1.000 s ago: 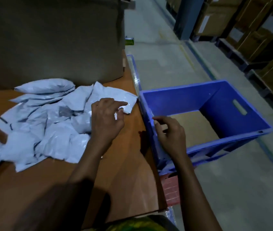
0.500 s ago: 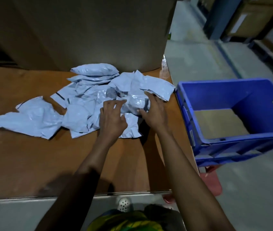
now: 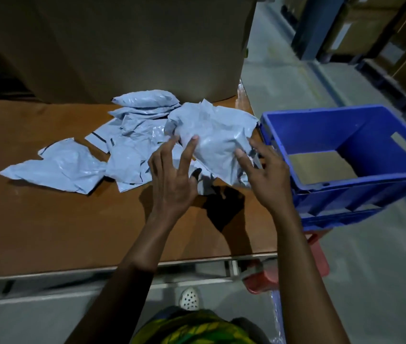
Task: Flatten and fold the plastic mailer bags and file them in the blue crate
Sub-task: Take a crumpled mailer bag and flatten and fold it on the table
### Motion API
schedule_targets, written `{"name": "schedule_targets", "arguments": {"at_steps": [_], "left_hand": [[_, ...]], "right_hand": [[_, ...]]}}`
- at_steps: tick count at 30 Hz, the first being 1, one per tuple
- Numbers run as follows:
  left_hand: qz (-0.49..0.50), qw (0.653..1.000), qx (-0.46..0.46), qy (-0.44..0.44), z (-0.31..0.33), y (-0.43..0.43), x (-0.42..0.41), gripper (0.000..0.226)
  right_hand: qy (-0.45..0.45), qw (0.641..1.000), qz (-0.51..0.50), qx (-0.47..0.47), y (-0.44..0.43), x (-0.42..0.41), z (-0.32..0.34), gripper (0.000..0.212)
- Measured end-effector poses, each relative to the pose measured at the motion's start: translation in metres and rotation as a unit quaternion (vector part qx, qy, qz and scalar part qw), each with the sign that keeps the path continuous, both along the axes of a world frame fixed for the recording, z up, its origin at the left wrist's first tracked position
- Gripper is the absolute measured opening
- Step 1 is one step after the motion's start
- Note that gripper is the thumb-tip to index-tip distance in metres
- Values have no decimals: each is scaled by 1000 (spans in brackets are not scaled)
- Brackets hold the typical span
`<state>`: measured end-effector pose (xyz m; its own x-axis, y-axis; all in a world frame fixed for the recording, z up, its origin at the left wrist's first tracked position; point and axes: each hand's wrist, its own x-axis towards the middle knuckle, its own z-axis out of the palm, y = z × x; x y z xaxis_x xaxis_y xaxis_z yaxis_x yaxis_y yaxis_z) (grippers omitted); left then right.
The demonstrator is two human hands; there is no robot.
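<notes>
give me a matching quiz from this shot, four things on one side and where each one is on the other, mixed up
1 crumpled mailer
2 blue crate
3 cardboard box
4 white shoe

a down below the table's near edge
b between the left hand and right hand
c at the back of the table
d past the table's right edge

Pairs: 1-b, 2-d, 3-c, 4-a
</notes>
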<state>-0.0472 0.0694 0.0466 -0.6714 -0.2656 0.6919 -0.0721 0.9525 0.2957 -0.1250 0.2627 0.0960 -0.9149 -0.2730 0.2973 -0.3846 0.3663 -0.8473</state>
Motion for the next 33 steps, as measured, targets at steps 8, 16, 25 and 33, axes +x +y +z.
{"name": "schedule_targets", "arguments": {"at_steps": [8,16,25,33], "left_hand": [[48,999,-16,7,-38,16,102,62],[-155,934,303,-105,-74,30,133,56],[-58,951,268,-140,-82,43,126,52],[-46,953,228,-194,-97,47,121,50]], "right_hand": [[-244,951,189,-20,16,36,-47,39],[-281,949,132,49,22,41,-88,76],[-266,962,-55,19,35,48,-106,44],[-250,957,-111,101,22,52,-113,33]]}}
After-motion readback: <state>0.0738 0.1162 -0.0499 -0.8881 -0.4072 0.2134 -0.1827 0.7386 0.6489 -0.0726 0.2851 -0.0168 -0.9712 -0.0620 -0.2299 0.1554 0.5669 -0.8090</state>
